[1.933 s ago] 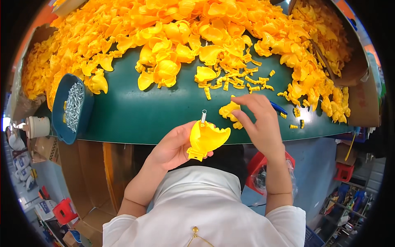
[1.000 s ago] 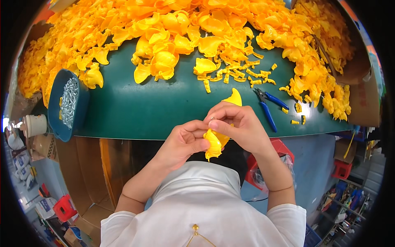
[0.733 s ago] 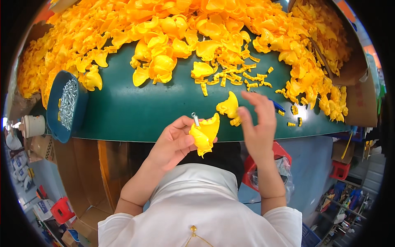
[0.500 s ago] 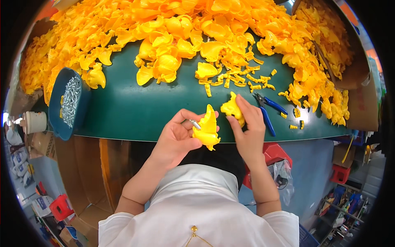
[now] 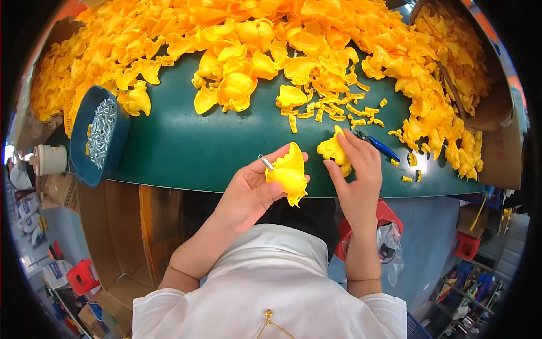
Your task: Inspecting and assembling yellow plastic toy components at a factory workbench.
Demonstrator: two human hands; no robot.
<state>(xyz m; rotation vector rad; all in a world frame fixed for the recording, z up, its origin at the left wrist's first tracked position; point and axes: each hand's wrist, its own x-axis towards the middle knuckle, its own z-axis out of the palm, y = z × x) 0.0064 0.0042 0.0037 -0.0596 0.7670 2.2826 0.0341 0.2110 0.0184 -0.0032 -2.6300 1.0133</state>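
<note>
Between the thumb and fingers of my left hand (image 5: 248,195) is a curved yellow plastic shell (image 5: 289,175). A small silver metal spring-like piece (image 5: 266,163) sticks out at the shell's left edge, by my fingers. My right hand (image 5: 359,169) grips a second, lumpier yellow plastic piece (image 5: 335,150) by its right side. The two pieces are apart, held above the front of the green table. Just beyond my right hand lies a pair of blue-handled nippers (image 5: 384,148), partly hidden by the hand.
Yellow plastic shells (image 5: 237,85) are heaped across the back of the green table (image 5: 169,147). Small yellow offcuts (image 5: 339,110) lie in front of them. At left stands a blue tray (image 5: 116,144) of silver metal pieces (image 5: 101,133), beside a white tub (image 5: 49,160).
Both hands have shifted slightly right with their pieces. The left shell has turned to show more of its broad face. My right hand now covers more of the nippers.
</note>
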